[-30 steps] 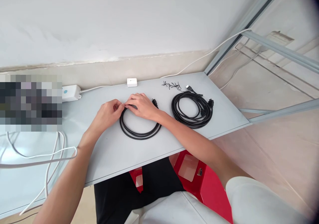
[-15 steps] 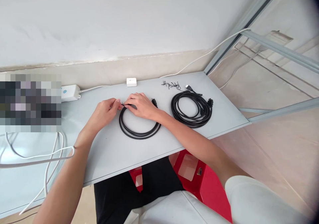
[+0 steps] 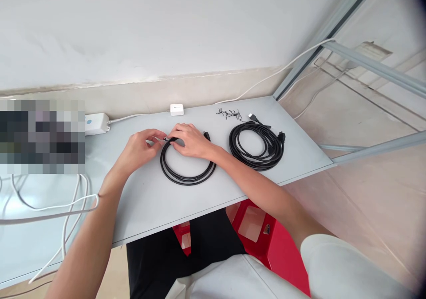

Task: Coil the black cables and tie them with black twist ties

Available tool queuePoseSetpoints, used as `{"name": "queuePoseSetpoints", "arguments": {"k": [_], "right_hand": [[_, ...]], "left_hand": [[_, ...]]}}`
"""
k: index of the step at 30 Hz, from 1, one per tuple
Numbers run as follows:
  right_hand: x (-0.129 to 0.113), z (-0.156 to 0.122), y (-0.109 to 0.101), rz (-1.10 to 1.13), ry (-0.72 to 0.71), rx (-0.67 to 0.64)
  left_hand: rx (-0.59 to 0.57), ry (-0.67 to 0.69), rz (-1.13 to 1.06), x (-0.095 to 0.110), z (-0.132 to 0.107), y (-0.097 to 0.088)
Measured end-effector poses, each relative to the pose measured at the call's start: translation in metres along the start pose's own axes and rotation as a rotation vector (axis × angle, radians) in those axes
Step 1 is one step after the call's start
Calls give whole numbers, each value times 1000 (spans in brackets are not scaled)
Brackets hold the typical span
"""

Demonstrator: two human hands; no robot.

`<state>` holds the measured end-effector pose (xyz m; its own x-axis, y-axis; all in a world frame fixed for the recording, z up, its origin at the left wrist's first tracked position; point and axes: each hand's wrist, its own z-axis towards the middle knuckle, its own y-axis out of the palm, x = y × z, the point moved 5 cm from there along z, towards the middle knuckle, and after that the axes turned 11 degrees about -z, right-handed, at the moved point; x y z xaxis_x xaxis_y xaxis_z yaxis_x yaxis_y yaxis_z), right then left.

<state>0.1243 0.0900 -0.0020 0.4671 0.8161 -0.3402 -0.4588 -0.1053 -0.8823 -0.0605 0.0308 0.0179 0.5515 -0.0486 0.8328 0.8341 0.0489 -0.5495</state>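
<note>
Pale grey counter (image 3: pixel 156 210) along a white wall (image 3: pixel 159 28), bearing a coiled black cable (image 3: pixel 188 183).
Right hand (image 3: pixel 190 140) grips the cable's far-left edge. Left hand (image 3: pixel 141 149) is curled beside a thin black tie (image 3: pixel 166 139) there; whether it pinches the tie cannot be told. Larger black cable coil (image 3: pixel 251 165) lies to the right, near loose black ties (image 3: pixel 230 113).

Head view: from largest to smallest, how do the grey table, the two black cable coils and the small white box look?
1. Grey table.
2. Left cable coil and right cable coil: alike, and the left is partly hidden, so unranked.
3. White box.
</note>
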Motion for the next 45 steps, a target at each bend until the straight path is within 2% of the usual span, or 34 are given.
{"name": "queuePoseSetpoints", "arguments": {"k": [9,15,21,25,30,32,36,38,40,43,45], "right_hand": [[2,0,-3,-25,12,22],[4,0,-4,-4,29,24],[5,-1,-7,4,73,32],[12,2,-22,-74,101,127],[41,2,-54,-303,324,187],[56,-3,-66,-410,456,163],[89,-18,-80,-535,670,89],[103,-24,-80,-550,724,42],[114,-28,-77,-560,758,-14],[124,-29,-70,-571,764,-61],[128,-29,-66,-556,751,-53]], "left_hand": [[-19,25,12,-7,2,1],[-5,15,-9,-2,-1,4],[-67,28,22,-1,0,7],[-25,-26,138,-7,2,-8],[23,-208,426,-22,2,-36],[105,-152,451,-17,1,-43],[462,99,308,10,-7,-51],[580,163,220,20,-11,-49],[623,158,139,23,-13,-44],[615,122,-5,21,-13,-34],[599,157,-68,23,-13,-28]]}}
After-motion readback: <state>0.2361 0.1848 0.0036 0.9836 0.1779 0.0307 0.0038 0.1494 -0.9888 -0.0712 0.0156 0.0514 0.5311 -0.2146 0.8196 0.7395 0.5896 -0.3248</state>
